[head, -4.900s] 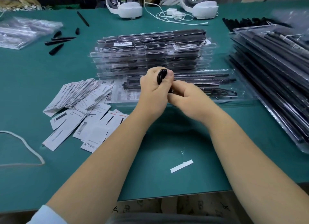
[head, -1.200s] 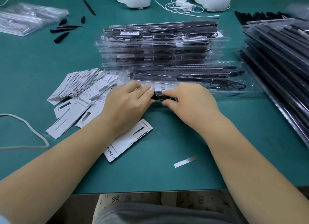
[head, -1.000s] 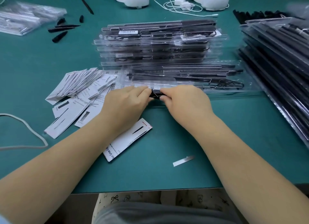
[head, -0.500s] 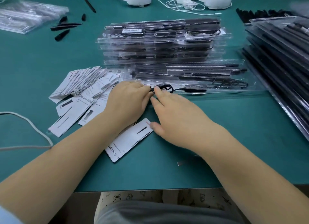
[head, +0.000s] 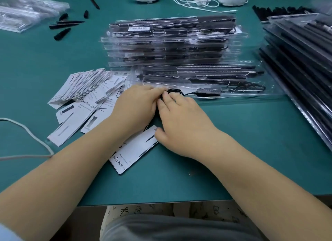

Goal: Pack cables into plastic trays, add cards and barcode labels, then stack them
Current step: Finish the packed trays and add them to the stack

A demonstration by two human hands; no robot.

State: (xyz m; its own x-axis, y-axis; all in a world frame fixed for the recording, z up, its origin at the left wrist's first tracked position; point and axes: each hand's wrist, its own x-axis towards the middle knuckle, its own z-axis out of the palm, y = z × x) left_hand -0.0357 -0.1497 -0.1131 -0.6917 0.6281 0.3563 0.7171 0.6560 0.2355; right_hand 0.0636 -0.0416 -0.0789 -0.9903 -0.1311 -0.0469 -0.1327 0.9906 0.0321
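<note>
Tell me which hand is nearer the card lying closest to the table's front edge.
Right. The right hand has its thumb touching the card's far corner; the left hand sits just beyond it, at the coiled cable.

Bright even light, motion blur, wide-angle distortion

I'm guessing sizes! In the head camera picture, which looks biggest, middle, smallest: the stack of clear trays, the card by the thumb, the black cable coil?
1. Stack of clear trays, biggest.
2. Card, though nearer the camera.
3. Black cable coil, smallest; the hands partly hide it.
</note>
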